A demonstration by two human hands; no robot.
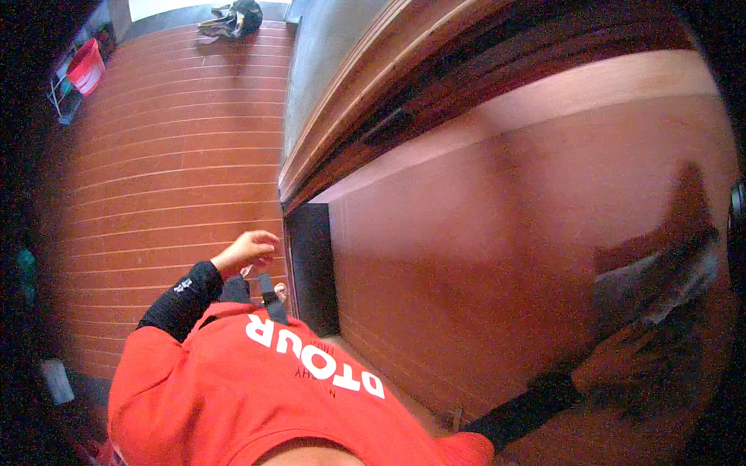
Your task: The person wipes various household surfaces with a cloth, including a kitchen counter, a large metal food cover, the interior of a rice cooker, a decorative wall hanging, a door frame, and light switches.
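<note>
My left hand [252, 249], with a black sleeve on the forearm, is held in front of my red shirt above the tiled floor. Its fingers are loosely curled, with nothing visible in them. On the right, my right hand [612, 352] reaches out in deep shade along a glossy reddish-brown surface [466, 233], which looks like a door. At its fingers is a greyish cloth-like thing [658, 282]; the hand seems to hold it, but blur and darkness hide the grip. A dark strap [271, 294] hangs at the front of my shirt.
Brown wooden frame moulding [349, 99] runs diagonally beside a dark gap [312, 262]. Reddish floor tiles [175, 175] stretch out at left. A red bucket [87, 67] stands at upper left; a dark and light bundle [233, 20], unclear in kind, lies at the far end.
</note>
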